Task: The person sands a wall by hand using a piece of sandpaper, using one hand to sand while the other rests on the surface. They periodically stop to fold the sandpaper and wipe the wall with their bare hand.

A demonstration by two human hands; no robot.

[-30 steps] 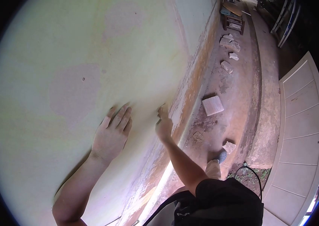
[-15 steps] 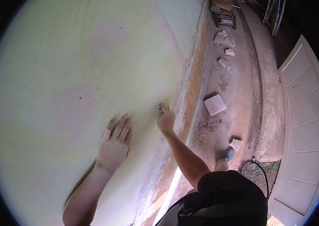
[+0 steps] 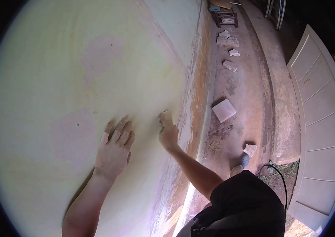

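A pale green wall point(image 3: 52, 71) with pinkish patches fills the left side of the view. My left hand point(image 3: 114, 152) lies on it with fingers spread, holding nothing. To its right, my right hand point(image 3: 168, 132) is closed on a small pale block point(image 3: 166, 116) against the wall, close to the peeling brown and white strip at the wall's edge. The fingers partly cover the block, so its full shape is hidden.
Beside the wall runs a concrete floor point(image 3: 240, 91) with a square white block point(image 3: 224, 110) and broken pale pieces point(image 3: 229, 66). A small wooden stool point(image 3: 227, 19) stands far off. At right is a white panelled door point(image 3: 321, 122); a black cable point(image 3: 280, 177) curves below.
My right hand has moved slightly left and down in view with the block. My left hand still lies on the wall. The whole view has shifted a little.
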